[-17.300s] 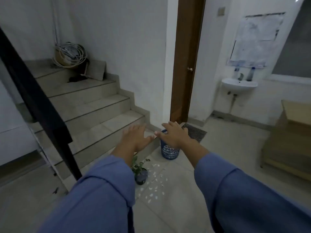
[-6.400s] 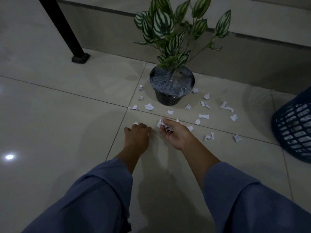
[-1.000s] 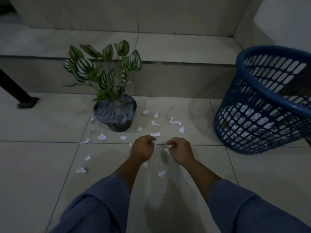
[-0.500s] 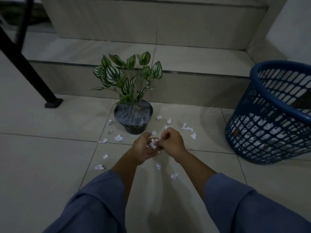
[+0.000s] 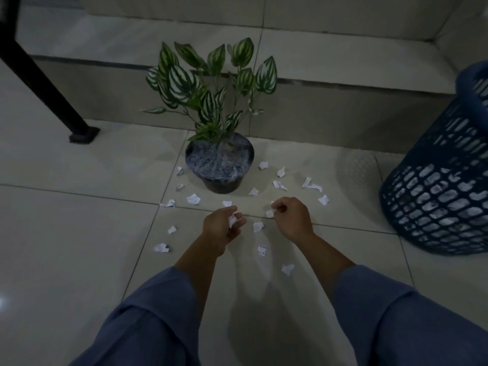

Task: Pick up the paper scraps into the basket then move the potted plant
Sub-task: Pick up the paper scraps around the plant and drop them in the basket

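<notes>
Several white paper scraps (image 5: 193,198) lie scattered on the floor tiles around a potted plant (image 5: 219,165) with striped green leaves in a dark pot. My left hand (image 5: 221,226) hovers just in front of the pot, curled around gathered scraps. My right hand (image 5: 291,217) is beside it, fingertips pinched on a small scrap. A blue slatted basket (image 5: 443,196) stands at the right edge, with paper visible through its lower wall.
A stair step (image 5: 330,101) rises right behind the plant. A black railing post (image 5: 45,80) slants down to its foot at the left. Floor tiles (image 5: 66,233) spread out to the left and front.
My hands, joined half a second ago, have parted; the right one has gone to the right to a scrap. The view has shifted, so the basket sits farther right.
</notes>
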